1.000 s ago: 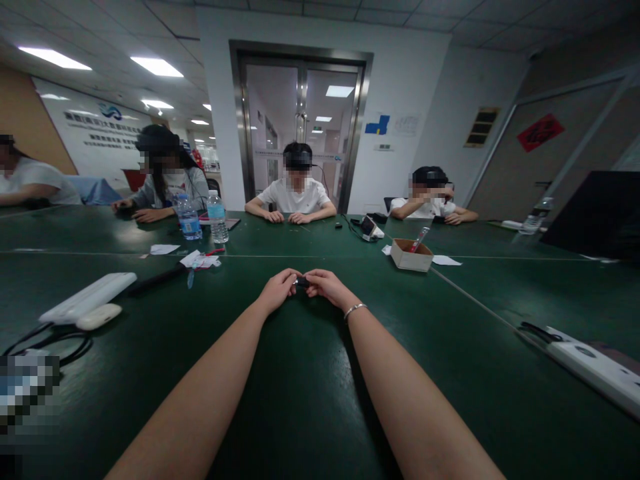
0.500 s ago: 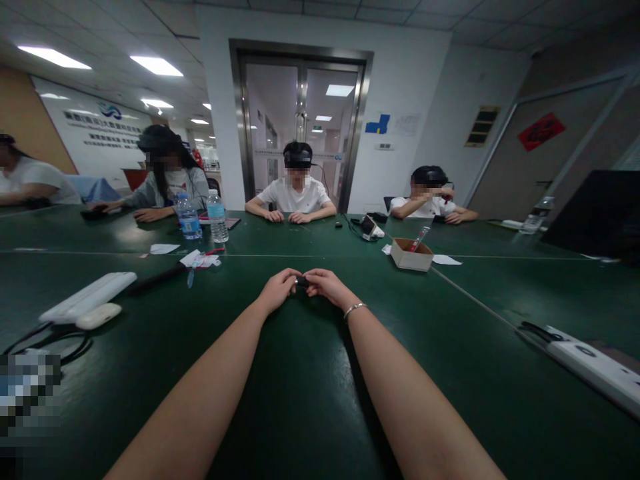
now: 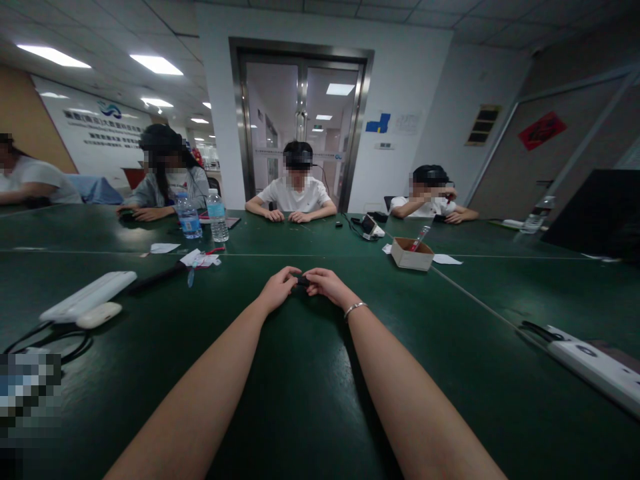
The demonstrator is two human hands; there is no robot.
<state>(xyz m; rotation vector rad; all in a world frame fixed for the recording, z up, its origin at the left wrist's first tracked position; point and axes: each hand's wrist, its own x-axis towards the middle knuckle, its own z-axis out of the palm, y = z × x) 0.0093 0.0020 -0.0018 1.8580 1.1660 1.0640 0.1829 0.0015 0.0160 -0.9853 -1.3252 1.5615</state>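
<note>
Both my arms stretch forward over the dark green table. My left hand and my right hand meet at the table's middle, fingertips pinched together on a small black object held between them. What that object is cannot be told; it is mostly hidden by my fingers. A silver bracelet sits on my right wrist.
A small cardboard box with a pen stands far right. Two water bottles and paper scraps lie far left. White power strips lie at left and right. Several people sit across the table.
My hands have stayed in place, with only slight finger movement on the small black object. A person at the far left shifted a hand.
</note>
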